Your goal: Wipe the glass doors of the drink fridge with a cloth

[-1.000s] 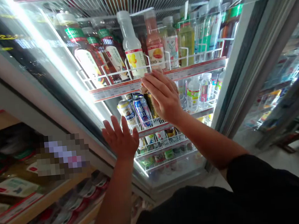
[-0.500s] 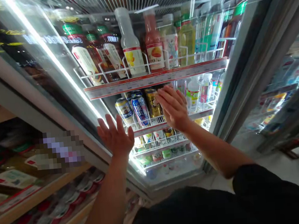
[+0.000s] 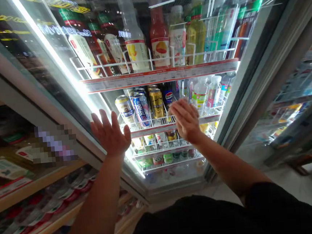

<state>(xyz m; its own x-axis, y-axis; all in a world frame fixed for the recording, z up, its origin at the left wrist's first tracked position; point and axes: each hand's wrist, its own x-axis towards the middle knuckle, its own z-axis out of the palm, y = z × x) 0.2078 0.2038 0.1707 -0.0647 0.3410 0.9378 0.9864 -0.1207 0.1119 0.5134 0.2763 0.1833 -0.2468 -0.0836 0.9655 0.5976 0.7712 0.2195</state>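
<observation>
I face an open drinks cooler. My left hand is flat and spread against the edge of the glass door, holding nothing. My right hand is open, fingers stretched, just in front of the second shelf's wire rail, to the right of a gold can and a blue can. A dark cola bottle stands behind, just above my fingers. The top shelf carries tall juice and tea bottles.
Small clear bottles fill the right of the second shelf. Lower wire shelves hold small cartons and cups. Wooden shelving with packaged goods stands at the left. The cooler's frame and another cooler's door lie to the right.
My right hand has dropped from the top shelf's price strip to the second shelf beside the cans. My left hand has slid slightly left along the door. The view has tilted downward.
</observation>
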